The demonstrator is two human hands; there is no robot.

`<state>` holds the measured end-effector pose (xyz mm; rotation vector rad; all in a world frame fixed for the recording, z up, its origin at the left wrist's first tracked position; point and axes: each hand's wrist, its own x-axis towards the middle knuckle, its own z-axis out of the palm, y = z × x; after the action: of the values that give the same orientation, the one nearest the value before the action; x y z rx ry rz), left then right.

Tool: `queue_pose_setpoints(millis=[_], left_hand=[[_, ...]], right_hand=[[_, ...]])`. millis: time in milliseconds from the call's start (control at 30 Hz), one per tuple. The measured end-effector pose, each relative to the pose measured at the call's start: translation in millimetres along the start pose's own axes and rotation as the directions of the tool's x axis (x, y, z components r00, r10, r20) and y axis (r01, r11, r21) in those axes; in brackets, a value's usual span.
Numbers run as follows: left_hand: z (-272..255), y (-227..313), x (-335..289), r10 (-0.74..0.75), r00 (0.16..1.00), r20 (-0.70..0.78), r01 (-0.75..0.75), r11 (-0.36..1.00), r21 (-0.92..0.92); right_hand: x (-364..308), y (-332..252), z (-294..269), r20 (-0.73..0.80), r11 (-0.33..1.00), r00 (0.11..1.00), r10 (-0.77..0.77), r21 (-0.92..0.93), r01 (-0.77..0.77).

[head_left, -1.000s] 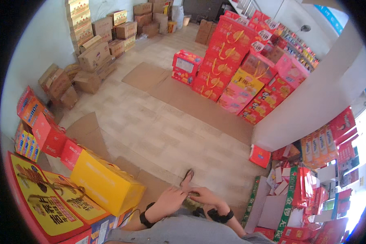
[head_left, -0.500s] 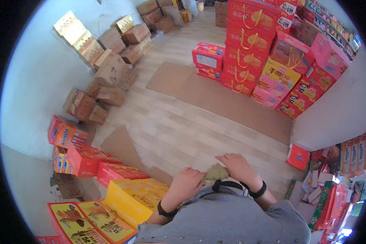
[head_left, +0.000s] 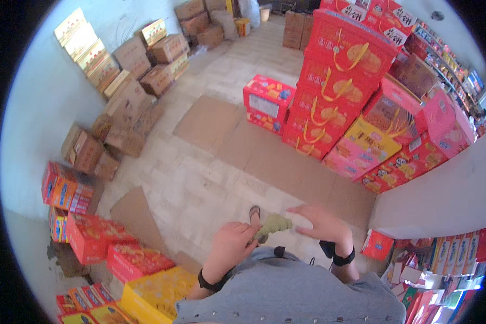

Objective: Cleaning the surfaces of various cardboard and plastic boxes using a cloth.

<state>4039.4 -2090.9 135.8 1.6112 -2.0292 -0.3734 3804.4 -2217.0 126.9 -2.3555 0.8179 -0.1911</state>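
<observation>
A crumpled olive-green cloth (head_left: 276,223) hangs in front of my waist, above the floor. My left hand (head_left: 229,243) is closed on its near left end, fingers curled in. Just right of the cloth, my right hand (head_left: 324,222) is raised with its fingers apart and nothing visible in them. A small gap shows between those fingers and the cloth. Both wrists wear dark bands. One sandalled foot (head_left: 255,214) shows beyond the cloth.
Red gift boxes (head_left: 337,81) with yellow handles rise in a tall stack ahead right, beside a white wall end (head_left: 437,200). Flat cardboard (head_left: 243,143) covers part of the floor. Brown cartons (head_left: 129,102) line the left wall; a yellow box (head_left: 159,294) stands close by my left arm.
My right hand has come away from the cloth and opened. The cloth, in my left hand, now stretches out to the right. The view has shifted, and a foot has come into sight.
</observation>
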Motion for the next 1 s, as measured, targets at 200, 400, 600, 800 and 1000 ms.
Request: queue_pose_setpoints(millis=[200,400,600,800,1000], left_hand=[[-6.5,-65.4,144.1,0.185,0.977,0.105,-0.191,0.980,0.049],[-8.0,-98.4,256.3,0.436,0.890,0.135,-0.452,0.883,0.128],[3.9,-128.0,341.0,0.428,0.854,0.295,-0.456,0.890,0.027],[24.7,-158.6,420.8,0.152,0.873,0.463,-0.208,0.976,0.071],[32.2,-168.0,521.2,0.173,0.835,0.522,-0.293,0.943,0.156]], right_hand=[[96.6,42.0,-29.6,0.006,0.990,0.996,-0.092,0.111,0.091],[169.9,67.0,-68.5,-0.192,0.988,0.976,0.099,0.138,-0.073],[236.0,123.1,-113.1,0.087,0.978,0.991,0.103,0.172,-0.117],[298.7,195.3,-152.1,0.154,0.998,0.988,0.032,-0.056,-0.024],[348.3,278.8,-187.9,-0.047,1.000,0.999,-0.020,0.008,0.021]])
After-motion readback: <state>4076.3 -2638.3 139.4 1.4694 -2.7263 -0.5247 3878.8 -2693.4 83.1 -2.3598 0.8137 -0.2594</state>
